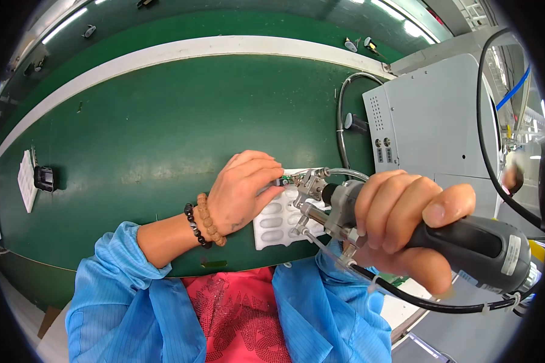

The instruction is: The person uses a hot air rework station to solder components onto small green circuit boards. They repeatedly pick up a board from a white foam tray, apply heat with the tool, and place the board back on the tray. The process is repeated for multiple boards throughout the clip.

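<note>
My right hand [406, 212] is wrapped round the dark grey body of a powered screwdriver [487, 251]. Its metal nose [312, 187] points left, with a clear tube and a black cable attached. My left hand [242, 187] pinches a small part with a green circuit board [286, 179] between thumb and fingers, right at the tool's tip. Whether the tip touches the board cannot be made out. Below the two hands lies a white tray [271, 228] with oval hollows, partly covered by the tool.
A large grey metal cabinet [436, 121] stands on the right, with a dark hose [340, 121] and a small black cylinder [357, 123] beside it. On the green table's left are a black open case [45, 178] and a white panel [26, 181]. A white ledge [224, 45] runs along the back.
</note>
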Action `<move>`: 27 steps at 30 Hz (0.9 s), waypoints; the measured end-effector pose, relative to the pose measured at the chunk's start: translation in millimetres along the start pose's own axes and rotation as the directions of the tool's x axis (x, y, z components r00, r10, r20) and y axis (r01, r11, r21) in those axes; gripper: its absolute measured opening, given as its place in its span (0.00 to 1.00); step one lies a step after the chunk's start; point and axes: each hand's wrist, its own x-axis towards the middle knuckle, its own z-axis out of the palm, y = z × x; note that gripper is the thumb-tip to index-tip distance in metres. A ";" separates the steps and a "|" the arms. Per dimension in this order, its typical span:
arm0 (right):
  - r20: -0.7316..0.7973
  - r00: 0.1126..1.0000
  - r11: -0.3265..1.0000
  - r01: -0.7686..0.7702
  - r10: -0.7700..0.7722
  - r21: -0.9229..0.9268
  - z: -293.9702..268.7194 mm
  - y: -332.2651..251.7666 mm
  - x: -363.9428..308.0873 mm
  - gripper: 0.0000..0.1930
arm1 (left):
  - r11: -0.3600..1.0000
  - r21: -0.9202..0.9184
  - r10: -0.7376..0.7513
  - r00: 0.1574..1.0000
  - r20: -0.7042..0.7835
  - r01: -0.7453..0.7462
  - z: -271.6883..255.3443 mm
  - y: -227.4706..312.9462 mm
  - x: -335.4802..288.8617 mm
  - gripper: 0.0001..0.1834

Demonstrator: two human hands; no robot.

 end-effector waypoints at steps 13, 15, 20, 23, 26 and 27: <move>0.032 0.996 0.996 -0.087 0.087 0.011 13.0 7.1 4.1 0.27 | 0.999 -0.029 0.032 0.999 -0.001 -0.032 -5.3 -3.5 -3.4 0.17; 0.031 0.994 0.994 -0.107 0.107 0.000 15.3 7.0 5.4 0.27 | 0.999 -0.031 0.036 0.999 -0.003 -0.036 -4.6 -3.5 -3.4 0.18; -0.002 0.989 0.989 -0.150 0.150 -0.007 27.6 13.4 7.2 0.25 | 0.999 -0.031 0.017 1.000 -0.005 -0.017 -6.5 -4.1 -6.8 0.18; 0.030 0.984 0.985 -0.172 0.173 -0.024 27.0 12.0 9.8 0.25 | 0.999 -0.041 0.013 1.000 0.000 -0.013 -8.2 -2.6 -7.4 0.18; 0.025 0.989 0.990 -0.143 0.143 -0.008 21.8 9.2 9.3 0.25 | 0.999 -0.036 0.008 1.000 0.000 -0.008 -7.3 -2.4 -5.2 0.17; 0.056 0.993 0.994 -0.108 0.107 0.014 17.7 4.9 9.8 0.26 | 0.999 -0.037 0.015 1.000 -0.003 -0.016 -6.3 -3.1 -5.6 0.16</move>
